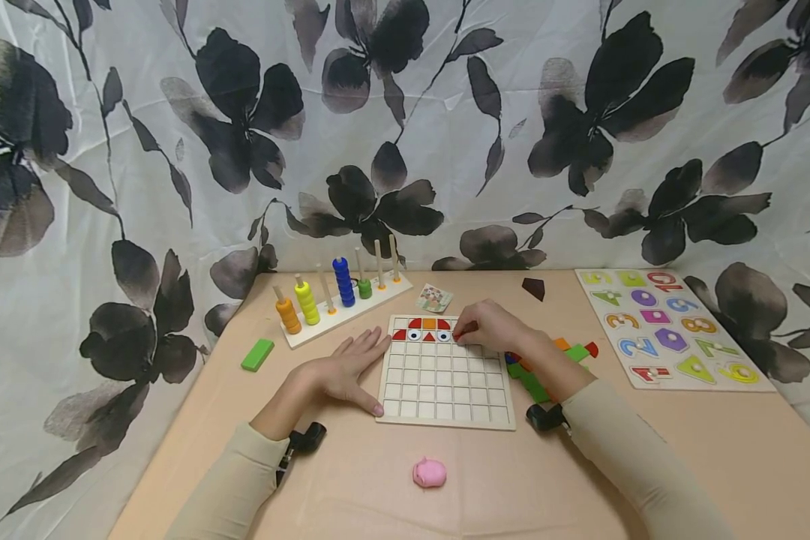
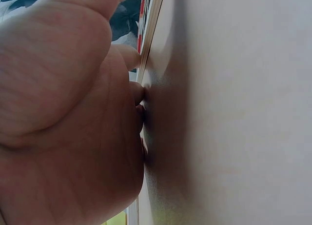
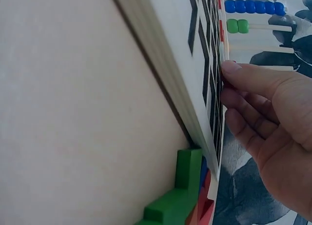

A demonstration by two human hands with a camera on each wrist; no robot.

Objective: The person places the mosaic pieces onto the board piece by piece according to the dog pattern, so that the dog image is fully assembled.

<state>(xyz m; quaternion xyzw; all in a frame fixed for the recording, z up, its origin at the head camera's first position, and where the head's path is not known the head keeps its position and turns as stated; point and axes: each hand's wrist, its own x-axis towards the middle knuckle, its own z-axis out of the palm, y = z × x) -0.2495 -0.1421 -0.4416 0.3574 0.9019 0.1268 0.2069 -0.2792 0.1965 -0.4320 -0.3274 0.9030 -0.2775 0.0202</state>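
A white square board point(image 1: 439, 413) with a dark-lined grid lies in front of me. Along its top rows sit several small tiles: an orange square point(image 1: 429, 324), red pieces, and two eye tiles, one an eye tile point(image 1: 414, 335) at the left. My left hand point(image 1: 340, 373) lies spread at the board's left side, with fingertips and thumb right at its edge. Over the upper right of the grid, my right hand point(image 1: 496, 328) pinches a small red tile point(image 3: 225, 82) between thumb and fingers. Most of that tile is hidden by the fingertips.
Colored blocks point(image 1: 532, 384) are heaped at the board's right, partly under my right forearm. Behind stands a peg stand point(image 1: 304, 337) with beads. A green block point(image 1: 257, 355), pink lump point(image 1: 429, 472), picture card point(image 1: 435, 298), dark brown piece point(image 1: 533, 289) and number puzzle point(image 1: 675, 330) lie around.
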